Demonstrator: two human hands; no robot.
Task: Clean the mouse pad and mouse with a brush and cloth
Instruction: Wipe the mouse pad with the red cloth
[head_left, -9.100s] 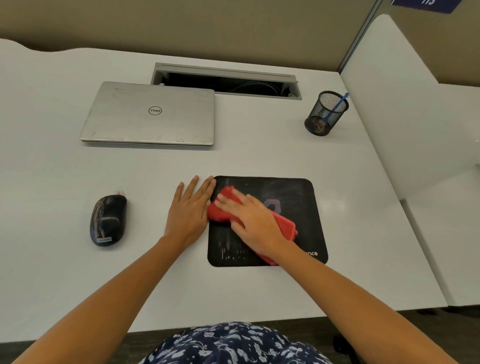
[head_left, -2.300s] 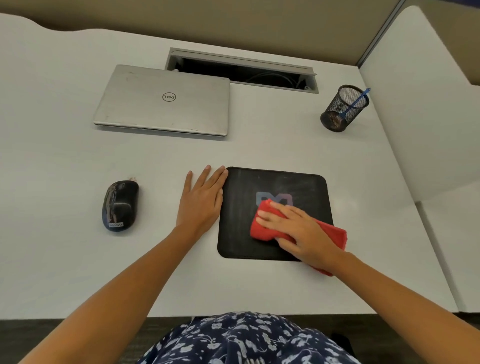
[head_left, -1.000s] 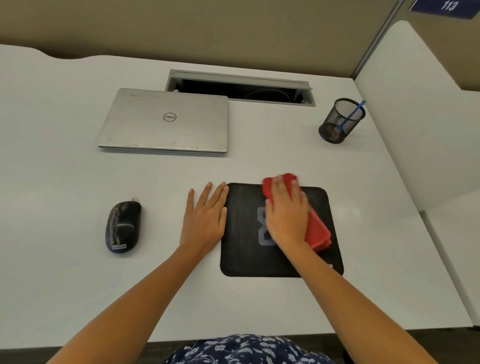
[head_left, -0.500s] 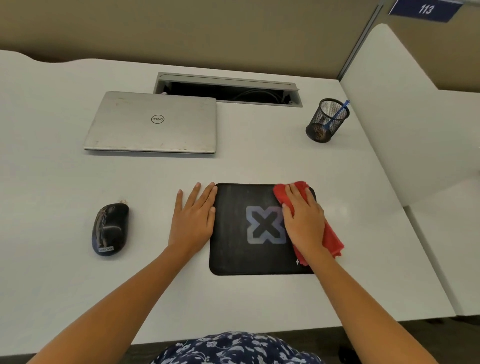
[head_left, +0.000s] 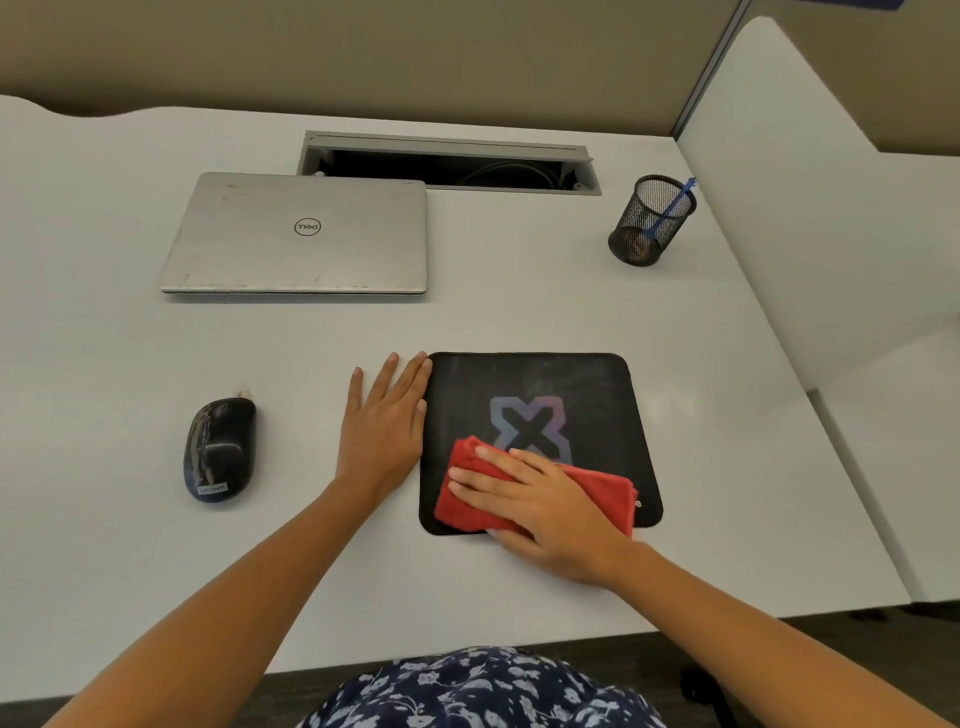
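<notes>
Even, diffuse light from above; the white desk (head_left: 519, 322) is bright without burnt-out patches. Shadows are soft and short: a thin dark band under the front edge of the laptop (head_left: 296, 234), a faint one beside the pen holder (head_left: 652, 221). A glossy highlight runs along the mouse (head_left: 218, 449). Focus is sharp at the centre, so the laptop logo is legible. Wide-angle distortion bows the far edge of the desk and stretches the forearms toward the lower corners.
</notes>
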